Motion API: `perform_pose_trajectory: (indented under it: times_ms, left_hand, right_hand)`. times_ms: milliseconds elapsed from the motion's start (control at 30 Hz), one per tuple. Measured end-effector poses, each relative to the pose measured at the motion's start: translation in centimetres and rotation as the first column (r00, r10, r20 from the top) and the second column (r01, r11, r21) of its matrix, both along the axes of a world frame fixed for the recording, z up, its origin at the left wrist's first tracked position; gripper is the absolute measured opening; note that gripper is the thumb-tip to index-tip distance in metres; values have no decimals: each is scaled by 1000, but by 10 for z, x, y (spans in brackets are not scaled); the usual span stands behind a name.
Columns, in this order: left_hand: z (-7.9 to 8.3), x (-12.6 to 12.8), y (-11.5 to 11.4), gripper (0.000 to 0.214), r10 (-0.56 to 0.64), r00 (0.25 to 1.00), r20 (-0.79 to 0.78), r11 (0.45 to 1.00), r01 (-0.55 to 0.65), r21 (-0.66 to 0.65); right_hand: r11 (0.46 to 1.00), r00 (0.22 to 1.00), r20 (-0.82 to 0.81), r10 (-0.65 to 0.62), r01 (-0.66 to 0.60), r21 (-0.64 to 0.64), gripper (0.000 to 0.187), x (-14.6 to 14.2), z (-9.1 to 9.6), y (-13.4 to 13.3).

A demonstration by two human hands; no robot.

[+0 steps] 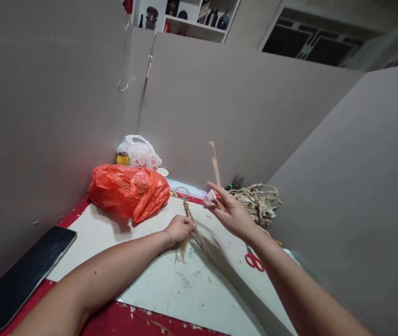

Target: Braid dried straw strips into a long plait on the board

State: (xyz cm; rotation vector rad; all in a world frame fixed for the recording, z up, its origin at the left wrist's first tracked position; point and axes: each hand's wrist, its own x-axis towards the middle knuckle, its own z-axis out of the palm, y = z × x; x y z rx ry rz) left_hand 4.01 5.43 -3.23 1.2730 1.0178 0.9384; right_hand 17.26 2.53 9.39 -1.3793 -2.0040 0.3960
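Observation:
My left hand [181, 228] pinches a short braided cord [186, 208] of straw-coloured fibre just above the white board [150, 270]. At the braid's top is a thin ring [181, 192], and loose ends hang below my fingers. Higher and to the right, my right hand [232, 212] holds a straw-coloured strand [215, 163] that sticks up past the index finger. That hand is slightly blurred. A small white object [211, 195] shows by its fingers; whether it is touched I cannot tell. Red-handled scissors [254, 259] lie beneath the right forearm.
An orange plastic bag [129, 191] stands at the back left, before a white plastic bag [139, 151] and a small white cup [163, 172]. A heap of twisted fibre cord [260, 200] lies at the back right. A dark tablet-like slab [24, 275] rests at the left edge.

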Motion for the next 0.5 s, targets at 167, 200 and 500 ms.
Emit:
perform_pose_trajectory:
  times_ms: [167,200,500]
  left_hand:
    - [3,-1,-1,23,-16,1000,-27,999,17,30]
    - [4,-1,-2,24,-14,999,-31,999,15,37]
    - [9,2,-6,26,-51,997,57,999,52,-16]
  right_hand:
    - [765,966,-165,198,-257,-590,46,28,-7,-57]
    - [723,958,-215,189,-284,-630,47,29,-13,-65]
    - [755,619,-783,-55,-488,-439,48,-25,-24,-58]
